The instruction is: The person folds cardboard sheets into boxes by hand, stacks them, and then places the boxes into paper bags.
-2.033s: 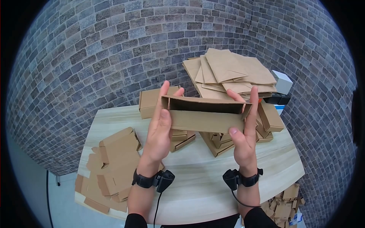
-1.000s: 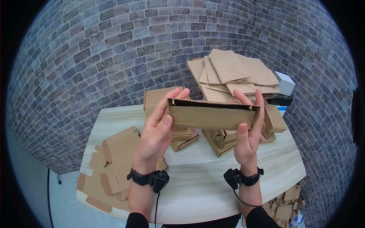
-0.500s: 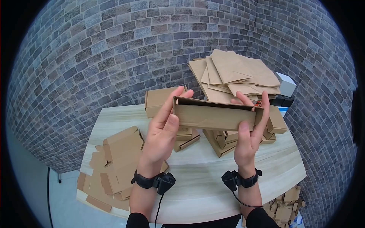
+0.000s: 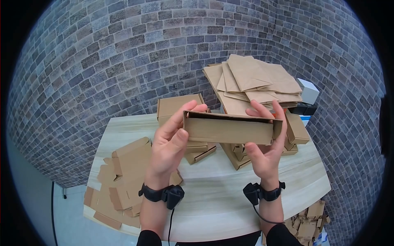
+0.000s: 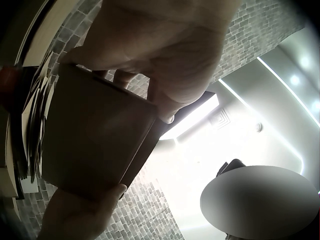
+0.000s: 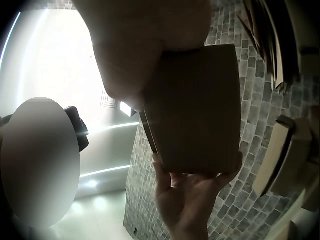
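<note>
- Along the left edge of your desk [image 4: 205, 213], running into its near left corner, lies the flat cardboard [image 4: 137, 174], pieces overlapping.
- At the far edge, left of its middle, stands a closed box [image 4: 175, 105], partly covered by your left hand [image 4: 166, 149].
- Your left hand grips the left end of the raised box [image 4: 230, 131]: thumb at its front edge, fingers on the far side, so the end is pinched between them.
- The box is held in the air over the desk's middle, well apart from both side edges, its long open side facing you.
- Under it, small boxes [image 4: 201, 156] and open boxes [image 4: 239, 162] rest on the desk.
- Your right hand [image 4: 266, 158] holds the other end, index finger straight along the end wall. Half a second ago your thumb lay over the front panel; now it sits at the lower edge. How hard it presses, you can't tell.
- The box has also come a little lower and more level. For the work, that suggests a shifted right grip, with support at both ends.
- Toward the far right corner are brown paper sheets [image 4: 262, 78], with brown boxes [image 4: 298, 129] nearer the right edge.
</note>
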### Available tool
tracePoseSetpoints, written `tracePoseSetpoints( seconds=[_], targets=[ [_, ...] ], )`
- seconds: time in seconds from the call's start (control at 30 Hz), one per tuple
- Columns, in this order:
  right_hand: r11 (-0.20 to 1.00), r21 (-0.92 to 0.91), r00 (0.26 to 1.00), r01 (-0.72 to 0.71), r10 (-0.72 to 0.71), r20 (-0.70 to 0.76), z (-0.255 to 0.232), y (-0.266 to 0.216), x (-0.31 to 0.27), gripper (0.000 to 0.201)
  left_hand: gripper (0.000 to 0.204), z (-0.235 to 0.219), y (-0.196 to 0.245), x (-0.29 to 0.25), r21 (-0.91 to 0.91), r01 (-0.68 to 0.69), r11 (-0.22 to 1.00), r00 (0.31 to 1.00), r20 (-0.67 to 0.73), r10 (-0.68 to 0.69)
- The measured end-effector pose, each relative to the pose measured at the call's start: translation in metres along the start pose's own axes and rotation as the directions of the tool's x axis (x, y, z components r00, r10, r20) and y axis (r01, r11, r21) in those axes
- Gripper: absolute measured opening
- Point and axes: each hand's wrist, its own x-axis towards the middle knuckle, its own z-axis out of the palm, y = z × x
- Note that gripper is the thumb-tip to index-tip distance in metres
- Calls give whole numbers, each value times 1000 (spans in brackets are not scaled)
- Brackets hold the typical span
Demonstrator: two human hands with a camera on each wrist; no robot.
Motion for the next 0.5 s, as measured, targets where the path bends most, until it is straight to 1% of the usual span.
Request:
tracePoseSetpoints(
  seconds=[0.07,0.1,0.13,0.17,0.23,0.27,0.33,0.37,0.43,0.47,0.5],
  targets=[
    [993,60,994,-102,100,36,-4,-1,1,94,67,-3,1,-1,9,-5,1000,1000,8,5],
    [993,60,994,-102,100,36,-6,-1,2,94,70,-4,2,-2,74,14,997,999,39,-17],
    [985,104,991,-137,136,11,-8,0,2,96,73,-4,3,-3,140,30,990,997,69,-40],
    [974,148,985,-169,173,-13,-10,0,2,97,73,-2,4,-3,140,30,990,997,69,-40],
    [975,157,987,-156,159,-13,-13,1,3,97,78,8,9,-2,320,3,948,995,95,-35],
    [976,166,989,-142,146,-12,-15,2,3,97,78,9,10,-2,319,3,948,995,95,-35],
    [976,159,988,-150,152,0,-21,1,4,96,73,11,12,-3,263,67,962,994,66,-87],
    [976,152,987,-158,158,12,-23,1,4,95,73,11,11,-4,263,67,963,994,66,-87],
    [974,155,986,-165,166,9,-25,1,4,95,71,9,10,-5,401,13,916,998,49,-35],
    [972,159,985,-172,173,6,-25,1,5,95,71,9,10,-5,400,12,916,998,49,-35],
    [972,159,985,-172,174,6,-26,1,5,95,72,10,9,-5,431,-20,902,999,51,-2]
  ],
)
